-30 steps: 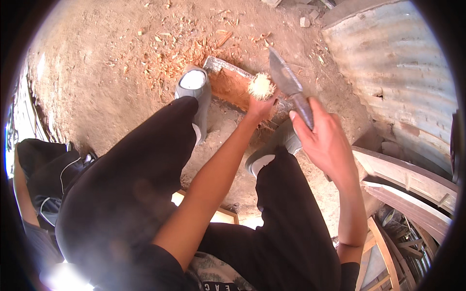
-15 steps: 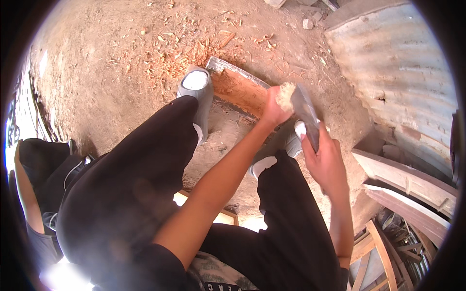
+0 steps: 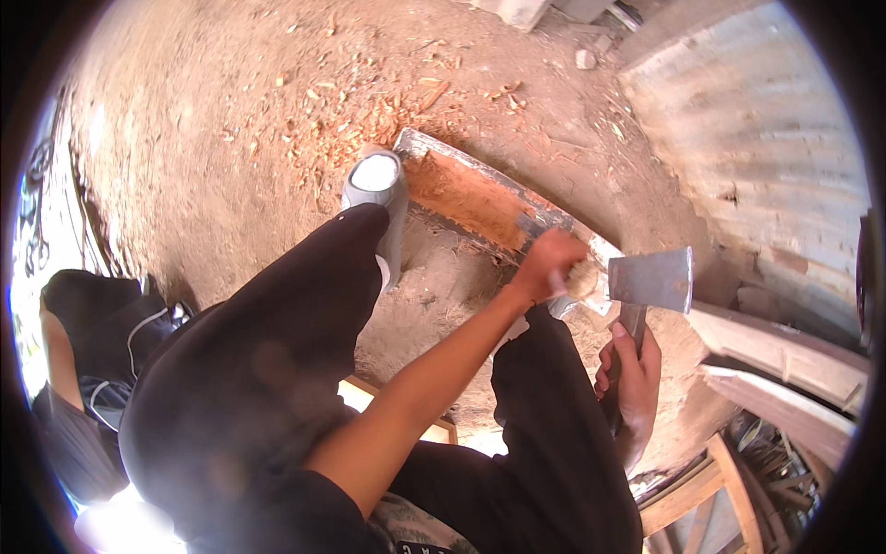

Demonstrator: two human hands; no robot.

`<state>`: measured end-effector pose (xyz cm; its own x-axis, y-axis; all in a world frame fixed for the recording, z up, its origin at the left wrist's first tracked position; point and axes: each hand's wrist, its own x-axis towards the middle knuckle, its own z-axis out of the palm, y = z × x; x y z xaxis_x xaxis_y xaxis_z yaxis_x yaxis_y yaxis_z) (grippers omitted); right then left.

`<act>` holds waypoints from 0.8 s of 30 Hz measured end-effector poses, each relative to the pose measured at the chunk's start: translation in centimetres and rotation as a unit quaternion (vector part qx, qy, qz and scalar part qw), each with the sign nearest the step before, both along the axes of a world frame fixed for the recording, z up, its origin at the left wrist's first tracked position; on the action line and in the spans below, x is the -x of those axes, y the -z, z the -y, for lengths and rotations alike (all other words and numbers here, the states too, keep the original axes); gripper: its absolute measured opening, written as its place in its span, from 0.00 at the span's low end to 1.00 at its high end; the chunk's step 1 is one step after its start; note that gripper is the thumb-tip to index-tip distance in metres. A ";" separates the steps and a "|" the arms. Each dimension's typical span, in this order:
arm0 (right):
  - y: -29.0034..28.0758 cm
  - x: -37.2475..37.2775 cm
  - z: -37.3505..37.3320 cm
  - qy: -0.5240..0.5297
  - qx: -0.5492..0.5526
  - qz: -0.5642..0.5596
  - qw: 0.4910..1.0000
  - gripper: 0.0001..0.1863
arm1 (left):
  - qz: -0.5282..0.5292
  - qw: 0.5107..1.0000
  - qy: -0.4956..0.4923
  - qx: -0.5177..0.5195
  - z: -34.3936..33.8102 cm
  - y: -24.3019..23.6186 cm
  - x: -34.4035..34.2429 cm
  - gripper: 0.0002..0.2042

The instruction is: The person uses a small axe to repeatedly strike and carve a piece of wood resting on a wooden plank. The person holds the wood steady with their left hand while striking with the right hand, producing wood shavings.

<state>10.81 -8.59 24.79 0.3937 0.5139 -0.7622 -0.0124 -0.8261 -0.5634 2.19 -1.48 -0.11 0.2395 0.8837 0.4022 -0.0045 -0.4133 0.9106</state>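
My left hand (image 3: 552,263) is closed round a chisel whose frayed, pale wooden butt (image 3: 583,279) sticks out beside the fingers. A grey flat part (image 3: 533,226), seemingly its blade, shows over the wood. In my right hand (image 3: 637,374) is a hatchet, gripped by its dark handle. The hatchet's broad grey head (image 3: 652,280) is raised to the right of the chisel butt, apart from it. A long timber piece (image 3: 466,198), reddish and rough-cut with worn white paint along its edges, lies between my feet. My left hand hides part of its right end.
Wood shavings (image 3: 369,129) litter the ground beyond the timber. Corrugated metal sheeting (image 3: 766,157) stands at the right. Below it are stacked boards (image 3: 784,346) and a wooden frame (image 3: 697,494). At the far left another person (image 3: 97,323) sits in dark clothes.
My left hand has come nearer and slightly right with the chisel. The hatchet head has swung right and down, away from the butt, and now shows its flat side.
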 end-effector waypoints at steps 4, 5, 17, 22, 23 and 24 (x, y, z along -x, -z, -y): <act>-0.8 -0.8 0.0 0.001 -0.021 -0.038 0.999 0.12 | 0.265 0.919 -0.086 0.280 -0.7 3.3 2.5 0.14; -1.0 -1.0 0.0 -0.001 -0.027 -0.049 0.998 0.12 | 0.308 0.886 -0.122 0.324 -1.6 4.0 3.8 0.11; -0.2 -2.4 1.0 -0.097 -0.100 -0.043 0.989 0.15 | 0.349 0.864 -0.066 0.355 -5.8 2.2 6.2 0.15; -0.9 -2.6 0.3 -0.125 -0.113 -0.013 0.986 0.17 | 0.344 0.850 -0.076 0.391 -5.3 2.5 6.7 0.15; -1.5 -2.5 0.0 -0.135 -0.114 0.007 0.984 0.18 | 0.277 0.889 -0.052 0.362 -5.1 2.6 6.7 0.13; -2.8 -2.3 -0.7 -0.148 -0.118 0.029 0.981 0.19 | 0.210 0.921 -0.029 0.326 -5.1 3.5 6.9 0.11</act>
